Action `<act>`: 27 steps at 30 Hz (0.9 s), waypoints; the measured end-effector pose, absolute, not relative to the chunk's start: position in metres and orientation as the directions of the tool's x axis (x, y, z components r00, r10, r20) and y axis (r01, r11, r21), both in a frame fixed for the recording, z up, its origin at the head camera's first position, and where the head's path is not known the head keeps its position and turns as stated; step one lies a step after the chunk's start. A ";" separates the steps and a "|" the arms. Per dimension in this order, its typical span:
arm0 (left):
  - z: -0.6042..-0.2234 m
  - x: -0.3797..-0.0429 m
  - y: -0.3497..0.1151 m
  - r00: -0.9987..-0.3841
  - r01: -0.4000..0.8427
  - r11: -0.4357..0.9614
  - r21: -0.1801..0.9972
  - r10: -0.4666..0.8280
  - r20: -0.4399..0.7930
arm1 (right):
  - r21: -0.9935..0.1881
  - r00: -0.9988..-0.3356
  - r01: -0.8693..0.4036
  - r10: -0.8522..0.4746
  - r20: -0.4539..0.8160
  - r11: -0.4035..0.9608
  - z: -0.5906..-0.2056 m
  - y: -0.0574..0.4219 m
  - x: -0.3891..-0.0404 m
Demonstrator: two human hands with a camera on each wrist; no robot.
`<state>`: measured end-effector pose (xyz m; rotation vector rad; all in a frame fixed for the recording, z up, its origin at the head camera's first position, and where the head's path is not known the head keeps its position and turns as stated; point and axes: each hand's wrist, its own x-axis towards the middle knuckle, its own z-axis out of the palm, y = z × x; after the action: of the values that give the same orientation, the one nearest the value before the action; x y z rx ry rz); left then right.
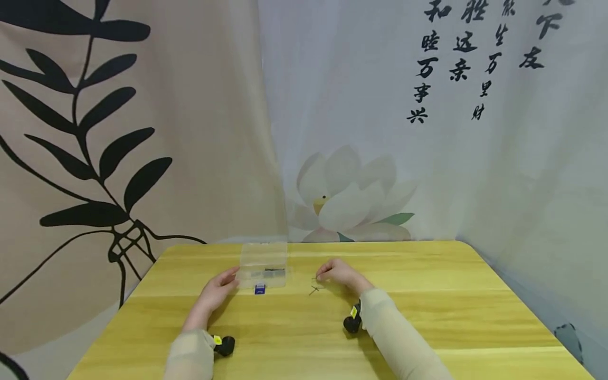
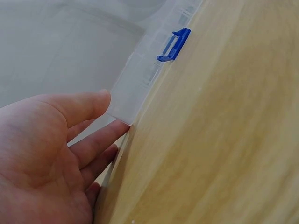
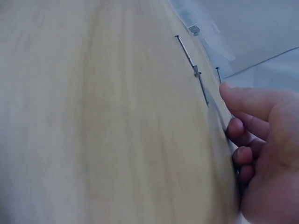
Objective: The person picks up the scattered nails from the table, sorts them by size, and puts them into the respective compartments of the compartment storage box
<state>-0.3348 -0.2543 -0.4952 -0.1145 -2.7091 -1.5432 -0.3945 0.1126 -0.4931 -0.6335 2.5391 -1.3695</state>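
Right hand (image 1: 339, 273) pinches a thin dark metal nail (image 3: 218, 73), left hand (image 1: 217, 291) touches a clear, rectangular plastic box (image 2: 124, 95)

The right hand's thumb and fingertips come together at the nail, whose head and a short length of shaft show beyond the thumb; the other fingers curl in toward the palm. The left hand is loosely extended, its fingers nearly straight and meeting the box's near left corner, with the thumb raised alongside.

Just beyond the right fingertips, two slender dark metal nails (image 3: 196, 71) lie crossed, touching one another. To the left of them stands the box, its clear hinged lid (image 1: 263, 254) raised at the back and a small blue plastic latch (image 1: 259, 289) at the front. Slim dark pieces (image 1: 274, 270) lie inside, toward its right side.

Both arms wear cream sleeves (image 1: 399, 335), with black wrist cameras (image 1: 352, 323) near the cuffs. Under everything is a yellowish wood-grain table (image 1: 285, 338). Behind it hangs a pale cloth backdrop (image 1: 214, 132) printed with black leaves, a white lotus and black Chinese characters.
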 end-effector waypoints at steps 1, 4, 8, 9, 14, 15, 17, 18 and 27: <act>-0.497 -0.334 -0.256 -0.997 0.072 0.509 0.858 0.051 0.054 | -0.825 -0.892 -0.279 -0.451 0.033 0.492 -0.493 0.111 -0.394; -0.500 -0.333 -0.258 -0.997 0.075 0.506 0.859 0.045 0.061 | -0.813 -0.901 -0.273 -0.432 0.029 0.515 -0.491 0.107 -0.394; -0.501 -0.333 -0.258 -0.996 0.087 0.496 0.864 0.045 0.075 | -0.796 -0.908 -0.287 -0.416 0.049 0.533 -0.485 0.106 -0.394; -0.500 -0.333 -0.257 -0.996 0.092 0.497 0.863 0.048 0.079 | -0.792 -0.906 -0.297 -0.419 0.058 0.533 -0.484 0.106 -0.395; -0.496 -0.334 -0.256 -0.995 0.097 0.497 0.862 0.053 0.082 | -0.796 -0.898 -0.324 -0.430 0.090 0.511 -0.479 0.108 -0.398; -0.496 -0.334 -0.256 -0.995 0.099 0.503 0.858 0.057 0.082 | -0.805 -0.898 -0.322 -0.430 0.093 0.499 -0.478 0.109 -0.398; -0.495 -0.334 -0.256 -0.995 0.096 0.510 0.855 0.055 0.079 | -0.822 -0.900 -0.311 -0.426 0.093 0.477 -0.477 0.109 -0.398; -0.495 -0.334 -0.256 -0.995 0.097 0.515 0.852 0.057 0.079 | -0.832 -0.902 -0.303 -0.422 0.093 0.465 -0.476 0.109 -0.398; -0.496 -0.332 -0.257 -0.997 0.076 0.516 0.853 0.059 0.053 | -0.854 -0.924 -0.273 -0.367 0.105 0.443 -0.477 0.108 -0.408</act>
<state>-0.3320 -0.2569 -0.4957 -0.1212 -2.7196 -1.5324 -0.4076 0.1078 -0.4773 -0.5749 2.5857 -1.5036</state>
